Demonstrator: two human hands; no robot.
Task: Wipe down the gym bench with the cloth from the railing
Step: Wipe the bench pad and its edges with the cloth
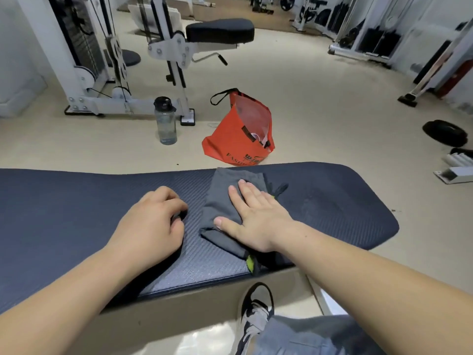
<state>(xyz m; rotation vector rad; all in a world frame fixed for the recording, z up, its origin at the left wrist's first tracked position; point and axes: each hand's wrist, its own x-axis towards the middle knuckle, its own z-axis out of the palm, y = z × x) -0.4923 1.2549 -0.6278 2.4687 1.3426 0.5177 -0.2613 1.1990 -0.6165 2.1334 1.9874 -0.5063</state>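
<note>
A dark blue padded gym bench [76, 206] runs across the view in front of me. A folded grey cloth [222, 201] with a green tag lies on its middle right part. My right hand [256, 219] lies flat on the cloth, palm down, fingers spread and pressing it onto the pad. My left hand [151, 221] rests on the bench just left of the cloth, fingers curled into a loose fist with nothing in it.
On the floor beyond the bench stand an orange bag [238, 134] and a clear water bottle [165, 121]. A white cable machine [102, 73] with a black seat [220, 29] is behind them. Weight plates [444, 131] lie at right. My shoe [253, 316] is below the bench.
</note>
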